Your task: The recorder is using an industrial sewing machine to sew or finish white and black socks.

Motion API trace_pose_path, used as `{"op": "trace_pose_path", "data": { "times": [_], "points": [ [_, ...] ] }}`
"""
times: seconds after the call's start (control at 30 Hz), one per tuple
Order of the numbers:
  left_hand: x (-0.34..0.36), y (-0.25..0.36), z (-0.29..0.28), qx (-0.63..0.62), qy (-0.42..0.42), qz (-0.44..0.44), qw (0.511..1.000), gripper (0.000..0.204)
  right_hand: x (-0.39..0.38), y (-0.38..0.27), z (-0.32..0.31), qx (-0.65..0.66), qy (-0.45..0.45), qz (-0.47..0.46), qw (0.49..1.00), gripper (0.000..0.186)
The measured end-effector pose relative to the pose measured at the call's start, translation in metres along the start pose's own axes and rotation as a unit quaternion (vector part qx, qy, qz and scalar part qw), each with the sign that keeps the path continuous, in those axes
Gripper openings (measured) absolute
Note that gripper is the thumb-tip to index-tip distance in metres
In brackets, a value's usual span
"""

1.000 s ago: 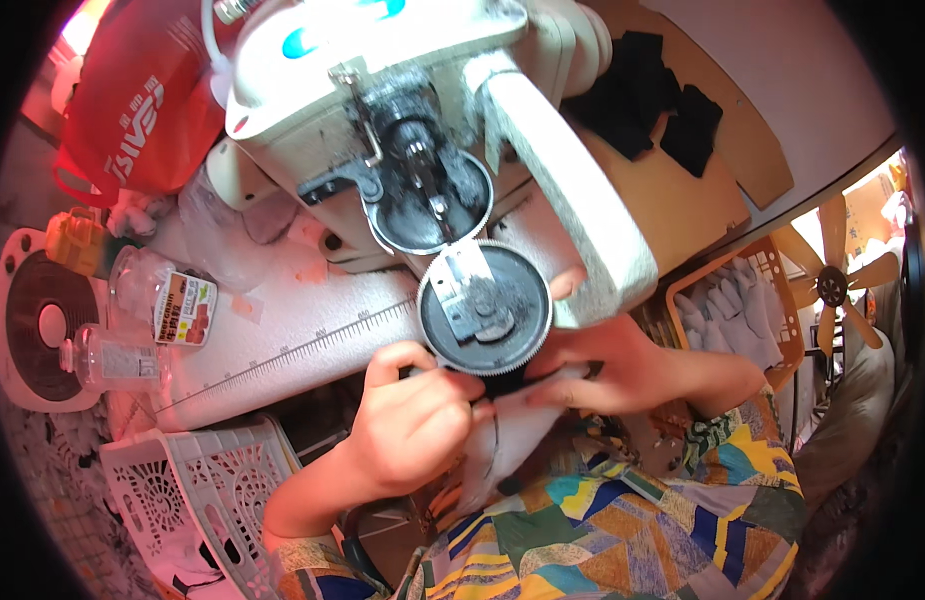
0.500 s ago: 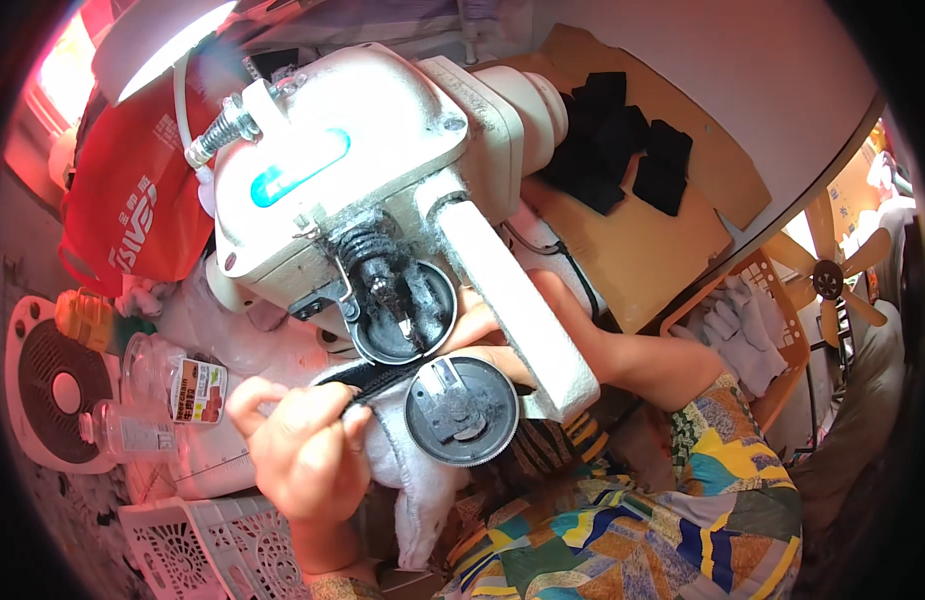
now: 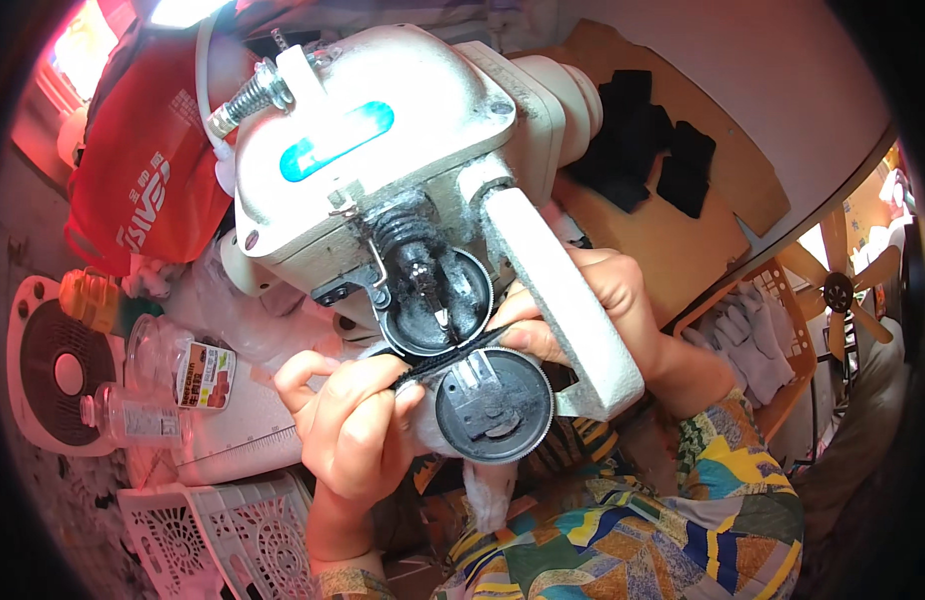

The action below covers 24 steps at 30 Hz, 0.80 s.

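A cream sewing machine has two horizontal toothed discs at its front: a linty upper cup and a lower dark disc. A narrow strip of black fabric runs between their rims. Left of the discs, my left hand pinches one end of that fabric, fingers curled. On the other side my right hand reaches around the machine's slanted arm, its thumb and finger pinching the fabric beside the cup's rim. White fleecy material hangs below the lower disc.
Black fabric pieces lie on cardboard behind the machine. An orange basket of pale gloves and a fan stand at right. Clear plastic jars, a round-grilled appliance and a white crate sit at left.
The view has shifted, putting the machine farther right. My left hand has come closer to the discs with the fabric, and my right hand has drawn back rightward along the rim.
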<state>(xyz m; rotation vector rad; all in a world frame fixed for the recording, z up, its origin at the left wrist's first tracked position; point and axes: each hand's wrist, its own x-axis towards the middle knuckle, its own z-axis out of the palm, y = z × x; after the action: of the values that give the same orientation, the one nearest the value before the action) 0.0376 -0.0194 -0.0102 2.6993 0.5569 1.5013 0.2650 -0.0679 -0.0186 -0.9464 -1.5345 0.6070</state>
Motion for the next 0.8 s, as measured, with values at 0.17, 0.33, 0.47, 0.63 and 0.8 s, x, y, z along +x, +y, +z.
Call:
{"op": "trace_pose_path", "data": {
  "times": [0.17,0.33,0.47,0.63,0.8],
  "points": [
    [-0.002,-0.002,0.002,-0.023,-0.009,-0.007,1.000,0.026,0.000,-0.002,-0.002,-0.039,0.002,-0.017,0.999,0.016],
    [-0.007,-0.003,0.001,-0.042,-0.003,-0.030,0.999,0.026,-0.020,-0.022,0.021,0.081,0.310,-0.016,0.947,0.010],
    [-0.004,0.002,-0.001,-0.015,-0.023,-0.036,0.999,0.027,-0.053,-0.026,0.068,0.092,0.446,-0.198,0.868,0.022],
    [0.003,0.007,-0.014,-0.019,-0.081,-0.057,0.995,0.031,-0.097,-0.017,0.094,-0.096,0.129,-0.118,0.980,0.031],
    [0.004,0.003,-0.027,-0.124,-0.097,-0.111,0.981,0.034,-0.113,-0.005,0.101,-0.135,0.115,-0.004,0.984,0.033]
  ]
}}
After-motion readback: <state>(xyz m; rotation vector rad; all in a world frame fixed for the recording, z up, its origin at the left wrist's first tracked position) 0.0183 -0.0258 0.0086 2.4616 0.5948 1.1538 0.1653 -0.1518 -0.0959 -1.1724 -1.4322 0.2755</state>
